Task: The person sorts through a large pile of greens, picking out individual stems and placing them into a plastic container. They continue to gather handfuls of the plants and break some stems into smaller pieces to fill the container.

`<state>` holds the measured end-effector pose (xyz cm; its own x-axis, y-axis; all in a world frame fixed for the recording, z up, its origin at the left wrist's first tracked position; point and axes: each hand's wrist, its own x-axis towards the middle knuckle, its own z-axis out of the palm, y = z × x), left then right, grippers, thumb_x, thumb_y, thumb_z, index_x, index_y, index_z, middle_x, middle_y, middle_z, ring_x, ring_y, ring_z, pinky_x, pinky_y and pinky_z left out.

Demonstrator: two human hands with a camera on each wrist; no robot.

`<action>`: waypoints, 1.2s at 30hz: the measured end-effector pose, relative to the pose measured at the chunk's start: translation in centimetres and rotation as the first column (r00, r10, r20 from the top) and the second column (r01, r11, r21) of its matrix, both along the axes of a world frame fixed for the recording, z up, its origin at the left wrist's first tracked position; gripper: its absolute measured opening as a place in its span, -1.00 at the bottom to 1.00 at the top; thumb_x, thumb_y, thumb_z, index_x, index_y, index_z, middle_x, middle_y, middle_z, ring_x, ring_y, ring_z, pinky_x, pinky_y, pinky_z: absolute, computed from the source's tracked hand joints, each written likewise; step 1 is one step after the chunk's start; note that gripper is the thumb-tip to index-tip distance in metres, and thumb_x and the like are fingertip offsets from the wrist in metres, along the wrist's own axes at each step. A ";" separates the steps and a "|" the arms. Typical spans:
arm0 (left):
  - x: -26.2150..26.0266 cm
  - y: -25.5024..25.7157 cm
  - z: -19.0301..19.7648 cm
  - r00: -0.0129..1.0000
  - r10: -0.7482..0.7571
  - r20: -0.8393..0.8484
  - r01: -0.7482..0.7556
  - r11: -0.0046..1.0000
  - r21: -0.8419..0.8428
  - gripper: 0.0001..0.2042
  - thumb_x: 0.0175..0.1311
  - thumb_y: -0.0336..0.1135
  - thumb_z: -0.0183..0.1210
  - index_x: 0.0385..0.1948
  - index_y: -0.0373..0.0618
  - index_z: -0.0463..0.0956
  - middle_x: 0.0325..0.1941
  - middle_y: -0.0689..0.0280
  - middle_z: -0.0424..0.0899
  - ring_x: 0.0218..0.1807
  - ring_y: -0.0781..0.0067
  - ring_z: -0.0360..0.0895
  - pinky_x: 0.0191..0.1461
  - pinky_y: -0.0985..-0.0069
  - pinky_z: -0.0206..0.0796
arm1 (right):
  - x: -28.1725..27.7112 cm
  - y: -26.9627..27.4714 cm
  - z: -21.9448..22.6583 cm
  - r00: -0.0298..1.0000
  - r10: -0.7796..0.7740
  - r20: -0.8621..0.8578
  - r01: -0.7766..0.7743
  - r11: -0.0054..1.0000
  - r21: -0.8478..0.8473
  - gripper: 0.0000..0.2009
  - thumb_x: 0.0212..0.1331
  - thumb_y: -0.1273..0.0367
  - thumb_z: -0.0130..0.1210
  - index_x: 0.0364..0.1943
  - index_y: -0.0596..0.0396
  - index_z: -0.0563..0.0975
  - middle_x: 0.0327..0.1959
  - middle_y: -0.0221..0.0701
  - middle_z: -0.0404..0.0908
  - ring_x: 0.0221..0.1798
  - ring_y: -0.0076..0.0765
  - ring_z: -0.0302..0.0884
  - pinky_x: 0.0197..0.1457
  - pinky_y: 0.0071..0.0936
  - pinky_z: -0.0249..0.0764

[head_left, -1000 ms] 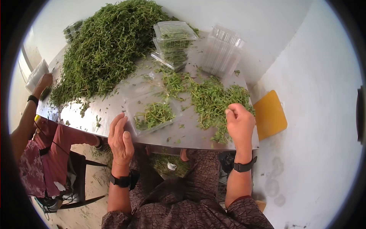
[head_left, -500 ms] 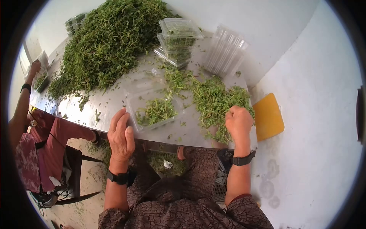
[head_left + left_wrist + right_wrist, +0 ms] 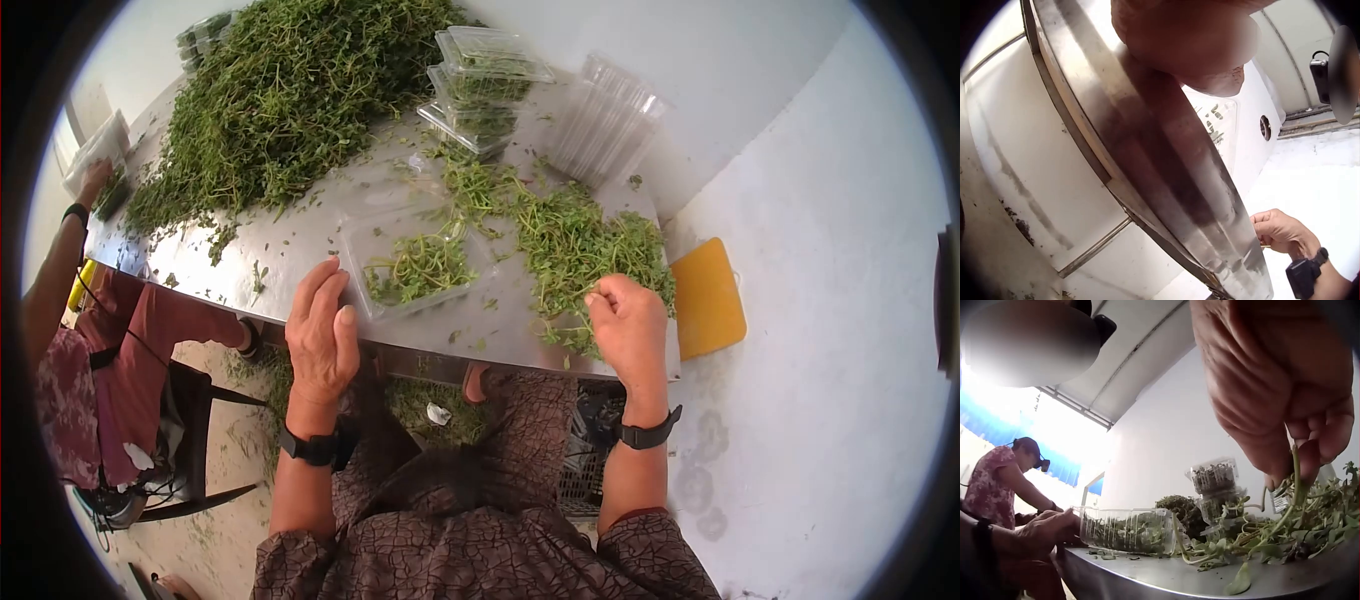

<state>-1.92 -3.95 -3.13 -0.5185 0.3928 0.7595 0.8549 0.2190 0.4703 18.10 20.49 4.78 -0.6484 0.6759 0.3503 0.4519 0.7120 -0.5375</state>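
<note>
In the head view my right hand [image 3: 632, 325] is at the near right edge of a small heap of leafy green stems [image 3: 590, 245]. The right wrist view shows its thumb and fingertips pinching a green stem [image 3: 1297, 475]. My left hand [image 3: 322, 330] is held with its fingers nearly straight at the left side of an open clear plastic box [image 3: 375, 300]. Inside that box lies a loose bunch of the same greens [image 3: 425, 265]. From the right wrist view, the left fingertips are right at the box's end wall [image 3: 1091, 528].
A large mound of greens [image 3: 290, 110] covers the table's back left. Filled clear boxes [image 3: 485, 90] are stacked behind, beside nested clear boxes [image 3: 605, 120]. A yellow board [image 3: 710, 300] leans past the right edge. Another person's hand [image 3: 97, 178] works at far left.
The head view has shifted slightly. My left hand stays by the box and my right hand by the small heap. At far left, the other person's hand has moved farther back along the table.
</note>
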 end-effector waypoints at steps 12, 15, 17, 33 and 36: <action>0.1 0.1 0.0 1.000 -0.001 0.009 0.002 1.000 -0.002 -0.69 0.31 -0.30 0.01 -0.12 -0.41 0.53 0.07 -0.09 0.54 0.05 -0.10 0.56 0.13 0.23 0.43 | -0.3 1.7 0.0 0.969 -0.002 0.247 -0.050 0.978 0.203 -0.73 0.02 0.37 0.28 -0.20 0.19 0.60 -0.40 -0.09 0.63 -0.29 0.05 0.59 -0.18 -0.17 0.47; -0.1 0.1 -0.3 1.000 0.002 -0.024 -0.002 1.000 -0.012 -0.71 0.29 -0.33 0.03 -0.13 -0.40 0.53 0.07 -0.08 0.54 0.05 -0.09 0.56 0.13 0.22 0.43 | -0.8 1.8 0.2 0.948 0.016 0.317 -0.083 0.976 0.199 -0.80 0.01 0.37 0.26 -0.31 0.19 0.59 -0.42 -0.06 0.60 -0.27 0.11 0.59 -0.20 -0.13 0.47; 0.0 0.1 -0.2 1.000 0.000 -0.016 0.000 1.000 -0.002 -0.71 0.28 -0.33 0.04 -0.13 -0.39 0.53 0.07 -0.07 0.54 0.04 -0.09 0.56 0.12 0.23 0.43 | -1.1 2.1 -0.2 0.939 0.019 0.343 -0.101 0.970 0.222 -0.85 0.00 0.39 0.23 -0.39 0.18 0.58 -0.48 -0.07 0.58 -0.30 0.12 0.58 -0.24 -0.12 0.46; 0.0 -0.1 0.0 0.999 -0.041 -0.021 0.041 0.999 0.024 -0.73 0.17 -0.41 0.13 -0.14 -0.39 0.51 0.06 -0.05 0.53 0.02 -0.07 0.55 0.11 0.25 0.43 | -1.3 2.5 2.3 0.981 0.021 -0.194 -0.062 0.976 -0.209 -0.98 0.10 0.59 0.10 -0.42 0.27 0.55 -0.64 -0.60 0.39 -0.55 -0.79 0.21 -0.54 -0.63 0.14; 0.0 -0.1 0.0 0.999 -0.045 -0.014 0.045 0.999 0.030 -0.73 0.17 -0.41 0.13 -0.14 -0.39 0.52 0.05 -0.05 0.53 0.02 -0.07 0.55 0.11 0.25 0.42 | -2.3 1.0 3.7 0.959 0.084 -0.271 -0.163 0.946 -0.282 -0.97 0.14 0.60 0.10 -0.37 0.28 0.55 -0.56 -0.65 0.44 -0.55 -0.81 0.21 -0.54 -0.68 0.10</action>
<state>-1.87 -4.02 -3.18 -0.4906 0.3918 0.7783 0.8698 0.1659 0.4648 15.80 21.54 8.53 -0.6502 0.6947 0.3077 0.1926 0.5425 -0.8177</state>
